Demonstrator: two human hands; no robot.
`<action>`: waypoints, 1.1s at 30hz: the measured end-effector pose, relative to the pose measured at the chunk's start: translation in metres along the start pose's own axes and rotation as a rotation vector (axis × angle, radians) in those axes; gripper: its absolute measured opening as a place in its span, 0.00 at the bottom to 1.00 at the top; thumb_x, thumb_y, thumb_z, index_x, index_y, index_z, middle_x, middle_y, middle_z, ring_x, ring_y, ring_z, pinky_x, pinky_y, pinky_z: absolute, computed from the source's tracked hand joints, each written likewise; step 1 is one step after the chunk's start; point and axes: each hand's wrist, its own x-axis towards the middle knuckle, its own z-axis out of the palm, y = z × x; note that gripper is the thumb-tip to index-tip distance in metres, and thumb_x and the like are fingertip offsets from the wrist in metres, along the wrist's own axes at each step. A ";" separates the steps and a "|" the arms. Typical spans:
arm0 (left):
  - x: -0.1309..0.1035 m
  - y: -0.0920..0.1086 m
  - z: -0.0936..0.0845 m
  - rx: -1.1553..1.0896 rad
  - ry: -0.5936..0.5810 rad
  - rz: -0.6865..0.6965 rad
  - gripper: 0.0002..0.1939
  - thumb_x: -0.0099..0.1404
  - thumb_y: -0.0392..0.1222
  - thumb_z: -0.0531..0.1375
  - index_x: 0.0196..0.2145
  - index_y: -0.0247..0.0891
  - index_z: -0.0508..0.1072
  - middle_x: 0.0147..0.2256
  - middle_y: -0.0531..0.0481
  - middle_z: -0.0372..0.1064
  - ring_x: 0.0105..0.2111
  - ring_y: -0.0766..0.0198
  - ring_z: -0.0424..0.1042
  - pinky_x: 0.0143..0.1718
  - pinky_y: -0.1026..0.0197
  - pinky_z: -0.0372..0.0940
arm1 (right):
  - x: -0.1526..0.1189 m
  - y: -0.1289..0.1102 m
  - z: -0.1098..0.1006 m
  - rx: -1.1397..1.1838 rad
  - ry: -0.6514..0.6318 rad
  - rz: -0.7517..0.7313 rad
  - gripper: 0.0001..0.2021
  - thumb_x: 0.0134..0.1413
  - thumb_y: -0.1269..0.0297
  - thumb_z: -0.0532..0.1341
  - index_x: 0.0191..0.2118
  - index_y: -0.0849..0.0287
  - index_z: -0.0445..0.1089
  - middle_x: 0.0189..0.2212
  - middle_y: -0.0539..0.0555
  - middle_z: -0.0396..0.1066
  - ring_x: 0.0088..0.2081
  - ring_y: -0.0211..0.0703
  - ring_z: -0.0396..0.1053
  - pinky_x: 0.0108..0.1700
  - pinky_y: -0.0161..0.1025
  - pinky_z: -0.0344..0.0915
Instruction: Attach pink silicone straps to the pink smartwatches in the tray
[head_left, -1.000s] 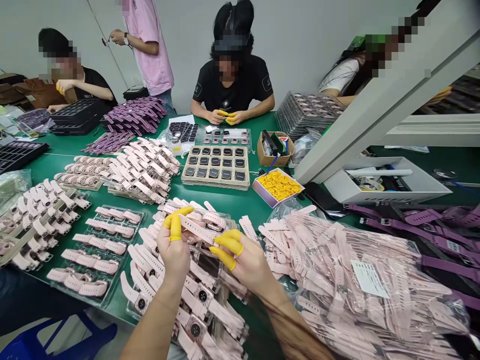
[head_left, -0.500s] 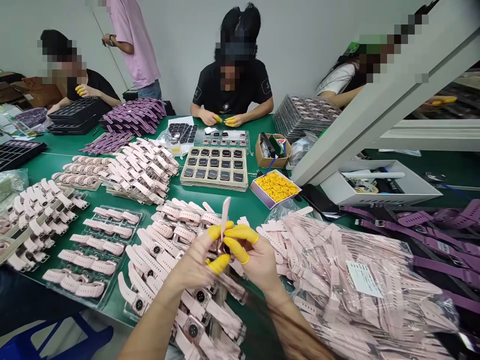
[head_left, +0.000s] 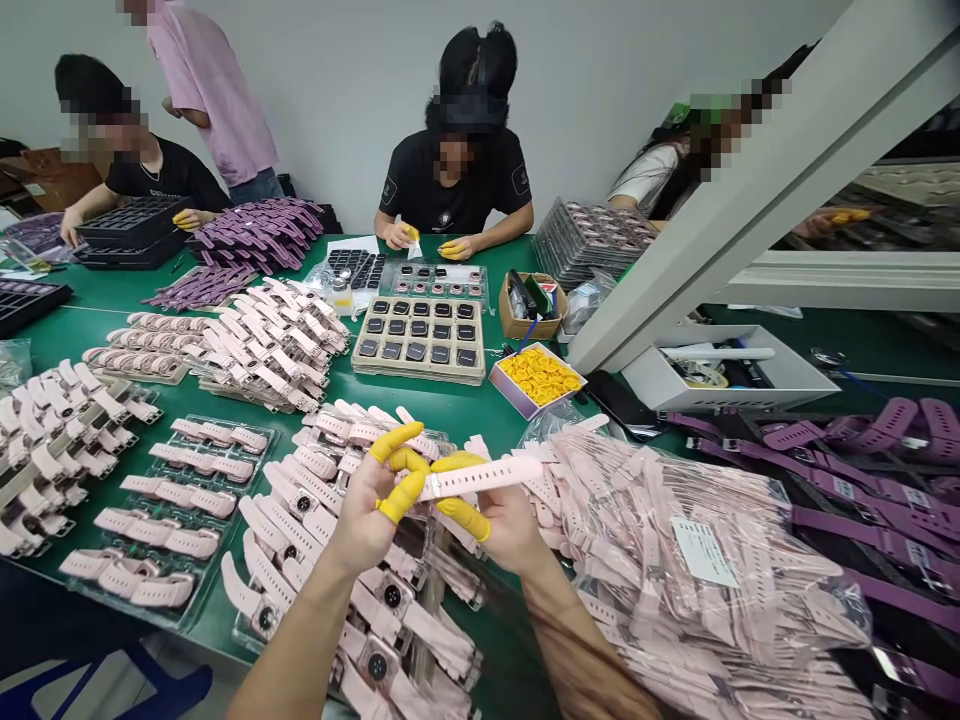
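The pink strap (head_left: 487,476) hangs level on the near side of the box of finger covers (head_left: 537,378), its free end pointing right. The left grip (head_left: 371,510) pinches its other end, and the right grip (head_left: 510,525) closes on it there too, likely to steady that end from two sides (the yellow fingertips (head_left: 401,497) probably spare it smudges). The bag of straps (head_left: 697,560) lies nearer than the box and to its right, seemingly for easy reach; pink watches (head_left: 377,667) sit nearer, to its left. The green desk (head_left: 450,408) carries everything. Beyond the box, a person in black (head_left: 454,185) sits before a pale wall (head_left: 337,90); a grey beam (head_left: 712,170) slants up on its right.
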 end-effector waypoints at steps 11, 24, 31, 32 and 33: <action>0.002 0.008 -0.001 -0.026 0.084 0.039 0.20 0.65 0.48 0.69 0.52 0.41 0.76 0.29 0.51 0.72 0.29 0.63 0.70 0.35 0.62 0.66 | 0.005 0.010 0.016 0.161 0.077 0.029 0.20 0.61 0.42 0.65 0.46 0.53 0.74 0.43 0.57 0.74 0.46 0.52 0.75 0.50 0.51 0.76; 0.005 0.003 -0.006 0.158 0.079 0.041 0.25 0.65 0.62 0.65 0.24 0.37 0.74 0.28 0.47 0.72 0.31 0.60 0.71 0.37 0.59 0.67 | 0.010 0.018 -0.001 0.035 0.057 -0.024 0.18 0.62 0.42 0.64 0.44 0.52 0.74 0.41 0.55 0.72 0.46 0.50 0.75 0.51 0.48 0.74; 0.007 0.007 -0.004 0.307 0.093 -0.085 0.18 0.62 0.54 0.69 0.27 0.38 0.72 0.32 0.48 0.74 0.35 0.58 0.72 0.39 0.58 0.67 | 0.009 0.002 -0.007 0.039 0.031 -0.063 0.18 0.64 0.43 0.62 0.47 0.51 0.74 0.42 0.56 0.72 0.46 0.52 0.76 0.48 0.46 0.75; 0.006 0.007 -0.004 0.318 0.085 -0.084 0.18 0.63 0.54 0.69 0.28 0.38 0.72 0.32 0.48 0.74 0.35 0.59 0.72 0.39 0.58 0.67 | 0.009 0.002 -0.007 0.021 0.030 -0.068 0.18 0.64 0.43 0.62 0.48 0.51 0.75 0.42 0.57 0.72 0.46 0.52 0.75 0.49 0.47 0.75; 0.006 0.006 -0.004 0.331 0.062 -0.089 0.17 0.63 0.53 0.69 0.28 0.38 0.72 0.32 0.48 0.73 0.34 0.59 0.71 0.39 0.58 0.67 | 0.009 0.001 -0.006 0.002 0.027 -0.079 0.18 0.64 0.44 0.62 0.48 0.51 0.75 0.43 0.57 0.72 0.46 0.52 0.75 0.49 0.48 0.75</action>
